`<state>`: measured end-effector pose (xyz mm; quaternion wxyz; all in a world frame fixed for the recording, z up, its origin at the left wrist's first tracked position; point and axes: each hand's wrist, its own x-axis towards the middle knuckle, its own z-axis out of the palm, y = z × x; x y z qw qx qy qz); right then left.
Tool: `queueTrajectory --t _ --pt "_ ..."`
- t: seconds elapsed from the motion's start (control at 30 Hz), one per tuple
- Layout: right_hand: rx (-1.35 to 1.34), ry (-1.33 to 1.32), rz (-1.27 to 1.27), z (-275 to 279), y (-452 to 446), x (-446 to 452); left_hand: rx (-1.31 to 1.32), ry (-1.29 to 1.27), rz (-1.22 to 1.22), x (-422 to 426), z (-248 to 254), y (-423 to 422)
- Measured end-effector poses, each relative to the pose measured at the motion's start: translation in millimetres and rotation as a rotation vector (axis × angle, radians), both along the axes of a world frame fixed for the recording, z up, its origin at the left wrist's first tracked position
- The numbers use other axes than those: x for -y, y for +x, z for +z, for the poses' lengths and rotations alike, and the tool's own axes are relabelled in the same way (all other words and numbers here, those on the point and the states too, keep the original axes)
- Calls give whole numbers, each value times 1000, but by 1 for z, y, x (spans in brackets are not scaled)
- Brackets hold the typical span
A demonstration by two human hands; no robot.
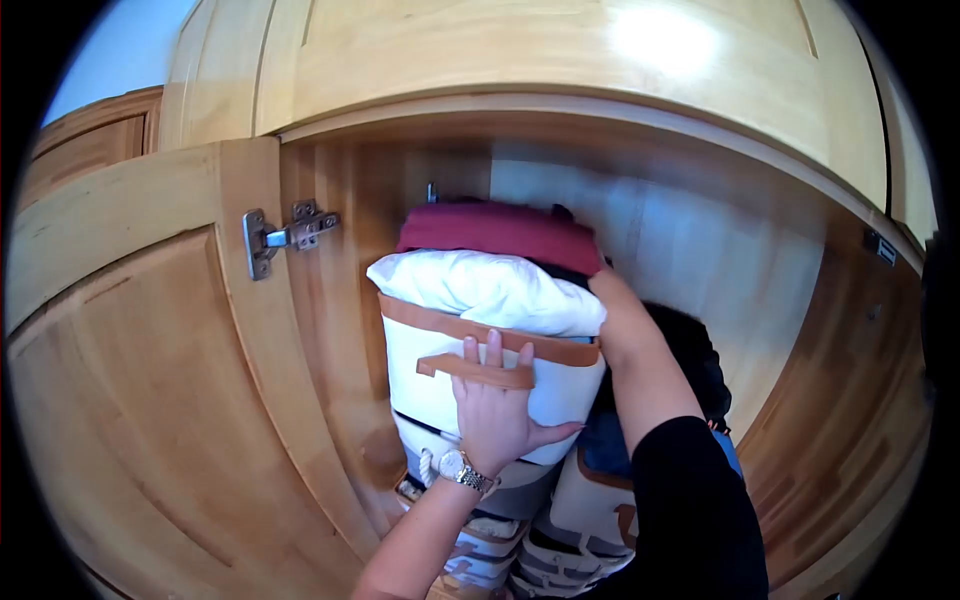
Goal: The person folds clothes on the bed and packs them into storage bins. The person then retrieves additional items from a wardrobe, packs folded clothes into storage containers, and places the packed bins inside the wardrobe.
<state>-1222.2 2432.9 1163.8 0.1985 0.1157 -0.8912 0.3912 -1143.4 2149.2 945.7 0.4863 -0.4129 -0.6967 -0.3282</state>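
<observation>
A white fabric storage bin [420,350] with brown trim stands in the cupboard on top of another bin. My left hand [495,410], with a watch on the wrist, lies against its front. The fingers are stretched up behind the brown strap handle [480,372], tips showing above it, thumb out to the right. Folded white cloth [480,285] bulges from the bin's top, and a folded maroon cloth [500,230] lies above and behind it. My right hand reaches around the bin's right side; its wrist [608,290] shows, but the fingers are hidden behind the cloths.
An open wooden cupboard door [150,370] with a metal hinge [285,235] stands at left. Several stacked bins [490,545] are below. To the right are a bin [590,500] and a black item [690,350]. The cupboard's upper edge [560,105] runs overhead.
</observation>
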Motion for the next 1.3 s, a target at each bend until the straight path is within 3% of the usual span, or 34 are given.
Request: queueTrajectory --t 0.03,0.13,0.17,0.23,0.27,0.3,0.4,0.47,0.53,0.57,0.77,0.93,0.97,1.0,1.07,1.17,1.2,1.23,1.27,1.3 --pt "-14 -21 10 -9 -4 5 168 -138 46 20 7 12" --pt "-63 -78 27 -36 -12 21 69 -61 -98 49 -4 21" --pt "-74 -91 31 -40 -12 25 129 -240 -127 76 16 41" --pt "-97 -108 55 -36 -9 30 -196 -138 -283 122 -21 29" --pt "-105 -113 64 -32 -5 30 -219 -119 -295 127 -9 34" --pt "-109 -122 78 -27 -1 29 -242 -101 -306 133 12 44" --pt "-103 -102 100 0 11 17 -115 -66 -295 96 144 36" --pt "-81 91 42 7 18 13 -241 -355 -127 73 182 13" --pt "-49 426 -63 19 20 10 -121 -644 -52 50 187 -23" --pt "-104 480 100 1 -23 -48 -53 -726 -26 42 190 -30" --pt "-58 172 -4 -39 -56 -56 206 -788 -82 44 191 -42" --pt "-120 289 -362 -52 -73 -23 397 -740 -130 39 177 -63" --pt "-134 330 -438 -48 -67 -13 340 -713 -133 40 172 -70" --pt "-139 372 -504 -44 -59 -6 416 -766 -141 43 181 -56" --pt "-92 490 -587 -27 -19 9 302 -758 -132 42 177 -66" --pt "-51 619 -595 -12 108 32 289 -778 -146 41 183 -61" --pt "-104 640 -571 -14 151 25 245 -755 -152 41 182 -62" --pt "-351 641 -548 -30 206 32 198 -735 -156 40 181 -66" --pt "-597 556 -522 -56 248 33 158 -711 -159 39 180 -67" --pt "-648 375 -554 -82 304 66 92 -673 -141 41 177 -64"
